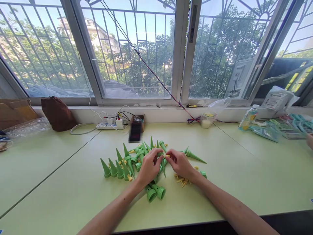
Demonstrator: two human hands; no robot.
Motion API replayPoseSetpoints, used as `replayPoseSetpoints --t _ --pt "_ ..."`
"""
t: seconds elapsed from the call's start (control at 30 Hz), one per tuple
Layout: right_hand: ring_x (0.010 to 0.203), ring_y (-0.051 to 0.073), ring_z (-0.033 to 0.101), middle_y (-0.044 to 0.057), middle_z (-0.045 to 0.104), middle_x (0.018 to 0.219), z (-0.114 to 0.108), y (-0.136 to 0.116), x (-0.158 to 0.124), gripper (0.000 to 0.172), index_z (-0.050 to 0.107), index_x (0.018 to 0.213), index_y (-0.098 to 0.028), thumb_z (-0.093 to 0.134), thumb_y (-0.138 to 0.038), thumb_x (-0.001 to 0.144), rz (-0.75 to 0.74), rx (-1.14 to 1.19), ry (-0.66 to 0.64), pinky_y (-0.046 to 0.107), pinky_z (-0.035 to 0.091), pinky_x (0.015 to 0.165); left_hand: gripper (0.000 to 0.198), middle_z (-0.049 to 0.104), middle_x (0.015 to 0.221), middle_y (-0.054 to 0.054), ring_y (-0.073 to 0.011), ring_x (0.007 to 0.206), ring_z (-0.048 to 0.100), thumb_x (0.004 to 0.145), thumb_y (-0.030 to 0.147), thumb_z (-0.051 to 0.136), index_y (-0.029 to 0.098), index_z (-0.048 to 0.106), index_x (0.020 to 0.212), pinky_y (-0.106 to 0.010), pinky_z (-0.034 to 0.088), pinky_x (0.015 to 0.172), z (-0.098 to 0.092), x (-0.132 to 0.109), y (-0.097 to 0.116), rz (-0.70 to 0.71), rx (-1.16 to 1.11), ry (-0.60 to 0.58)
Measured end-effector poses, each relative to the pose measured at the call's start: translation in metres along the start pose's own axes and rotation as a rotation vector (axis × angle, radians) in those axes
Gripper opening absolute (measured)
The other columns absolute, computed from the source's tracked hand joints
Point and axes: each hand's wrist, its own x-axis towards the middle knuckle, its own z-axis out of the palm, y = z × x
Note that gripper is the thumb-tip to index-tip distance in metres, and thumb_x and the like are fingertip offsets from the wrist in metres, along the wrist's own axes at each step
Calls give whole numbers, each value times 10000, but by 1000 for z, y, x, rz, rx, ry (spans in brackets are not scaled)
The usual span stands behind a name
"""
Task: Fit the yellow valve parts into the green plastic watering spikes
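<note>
Both hands meet over a pile of green plastic spikes [126,155] in the middle of the table. My left hand [151,164] has its fingers pinched around a green spike, whose tip points down below them. My right hand [179,162] pinches a small yellow piece [166,156] close to my left fingertips. Several green cones [119,171] stand upright at the left of the pile. Two green spikes [151,195] lie with their round open ends toward me. Small yellow pieces [182,180] lie in a heap under my right wrist.
Along the window sill are a brown bag [57,114], a power strip [110,125], a small box [140,120], a plastic cup [206,121], a bottle [248,118] and bagged items [283,125]. Part of another person's hand [310,141] shows at the right edge.
</note>
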Motion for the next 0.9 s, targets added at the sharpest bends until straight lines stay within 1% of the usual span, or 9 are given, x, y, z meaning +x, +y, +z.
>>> replayPoseSetpoints --t 0.13,0.27,0.37,0.43,0.53,0.6,0.77,0.9 --pt "536 118 395 -35 495 607 1 3 0 226 582 851 -180 494 -356 964 4 2 -9 244 319 537 129 651 878 -25 -117 612 541 922 224 514 203 604 1011 -253 467 605 1 -1 -1 -3 3 -9" --pt "516 110 343 -43 437 560 2 9 1 365 502 678 -186 445 -371 987 17 -33 -25 251 278 525 122 649 850 -14 -108 579 521 911 212 530 203 610 1002 -247 458 597 1 -1 -2 5 20 -9" --pt "522 110 333 -41 416 552 2 10 1 430 458 624 -188 408 -385 1003 26 -47 -26 254 266 525 122 645 836 -10 -106 576 517 910 210 531 202 612 1001 -240 453 591 2 -1 -1 12 21 -8" --pt "521 111 340 -45 418 553 2 9 1 388 498 671 -187 427 -387 996 41 -31 -22 249 276 525 127 645 840 -11 -106 578 517 912 212 528 201 613 1005 -240 451 587 1 -1 -1 10 15 -8" --pt "533 115 382 -47 463 595 1 4 0 210 573 866 -180 510 -359 958 34 1 -11 240 312 534 128 644 846 -10 -110 594 529 915 220 526 202 610 1010 -244 454 595 1 0 0 -4 9 -6" --pt "555 120 417 -36 499 635 1 2 -1 161 578 937 -175 535 -330 942 8 13 -13 240 335 547 125 642 839 -7 -110 594 532 916 225 528 201 608 1008 -245 455 598 0 0 1 -12 8 -5" --pt "566 121 427 -27 515 643 0 0 0 152 556 858 -177 511 -290 950 -5 38 -25 244 333 560 126 655 871 -9 -101 571 513 913 208 524 199 608 1006 -242 447 592 0 0 0 -3 17 0" --pt "541 112 396 -43 476 598 0 3 1 216 502 759 -184 511 -283 951 16 18 -58 243 303 547 119 660 880 -9 -103 581 509 914 207 527 198 611 999 -239 441 598 0 -1 -1 8 33 -11"
